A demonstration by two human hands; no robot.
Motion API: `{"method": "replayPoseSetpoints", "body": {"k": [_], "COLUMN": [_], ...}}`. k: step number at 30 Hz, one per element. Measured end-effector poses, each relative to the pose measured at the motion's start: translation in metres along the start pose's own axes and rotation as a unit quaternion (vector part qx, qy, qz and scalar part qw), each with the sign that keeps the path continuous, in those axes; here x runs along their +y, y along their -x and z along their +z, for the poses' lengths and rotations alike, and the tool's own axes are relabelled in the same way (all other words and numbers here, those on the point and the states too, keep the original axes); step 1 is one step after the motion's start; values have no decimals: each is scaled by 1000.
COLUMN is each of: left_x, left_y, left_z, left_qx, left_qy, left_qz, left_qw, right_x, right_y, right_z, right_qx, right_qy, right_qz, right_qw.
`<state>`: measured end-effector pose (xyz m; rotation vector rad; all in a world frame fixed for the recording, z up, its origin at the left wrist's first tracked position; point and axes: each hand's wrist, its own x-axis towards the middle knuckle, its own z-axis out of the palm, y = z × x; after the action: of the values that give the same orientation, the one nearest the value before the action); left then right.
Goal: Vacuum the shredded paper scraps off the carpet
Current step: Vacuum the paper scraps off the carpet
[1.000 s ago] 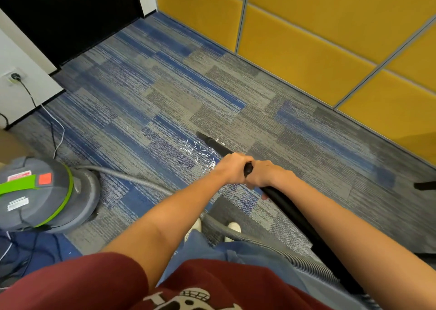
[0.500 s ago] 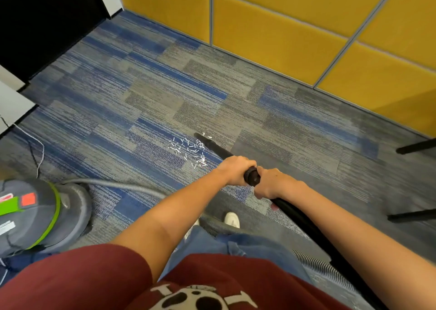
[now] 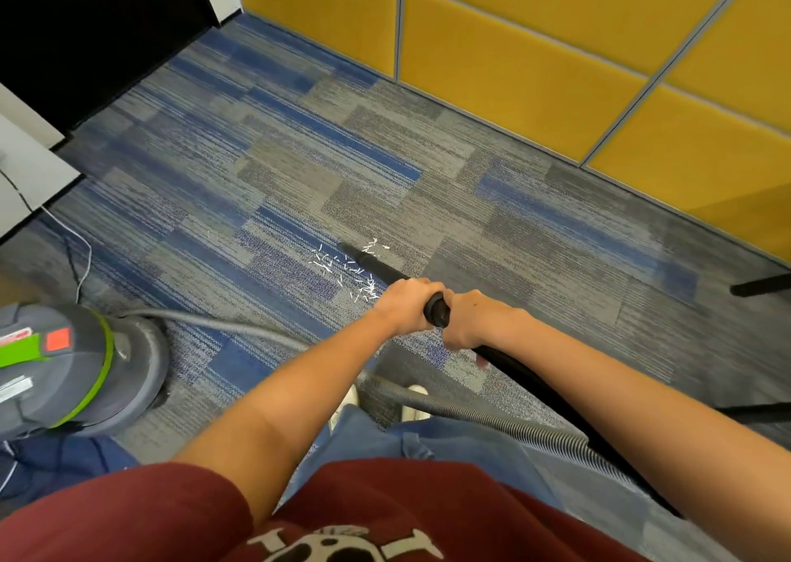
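Both hands clench the black wand (image 3: pixel 385 271): left hand (image 3: pixel 408 307) leads, right hand (image 3: pixel 475 321) behind. Its nozzle points forward-left, scraps (image 3: pixel 342 272) mostly lying along its left side.

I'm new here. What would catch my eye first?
Bright yellow wall panels fill the top right. On the carpet, white paper scraps lie scattered by the tip of a black vacuum wand, which the left hand and right hand both grip. A grey canister vacuum with a green band sits at the left edge.
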<state>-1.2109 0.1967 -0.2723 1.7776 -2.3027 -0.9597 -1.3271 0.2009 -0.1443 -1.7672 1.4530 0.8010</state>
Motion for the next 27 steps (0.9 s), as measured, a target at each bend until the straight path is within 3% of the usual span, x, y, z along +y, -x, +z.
{"method": "replayPoseSetpoints", "body": {"k": [12,27], "left_x": [-28,-39], "left_y": [20,41], "left_z": [-11,-7], "left_qx": [16,13], "left_qy": [62,12], "left_qz": [-70,-82], "left_qw": [995,996], "right_x": [-37,-45], "right_y": [-12,-12], "right_z": [3,12], "right_qx": [19,-15], "right_qy": [67,44], "right_qz": [-49,-64], "right_qw": [996,997]}}
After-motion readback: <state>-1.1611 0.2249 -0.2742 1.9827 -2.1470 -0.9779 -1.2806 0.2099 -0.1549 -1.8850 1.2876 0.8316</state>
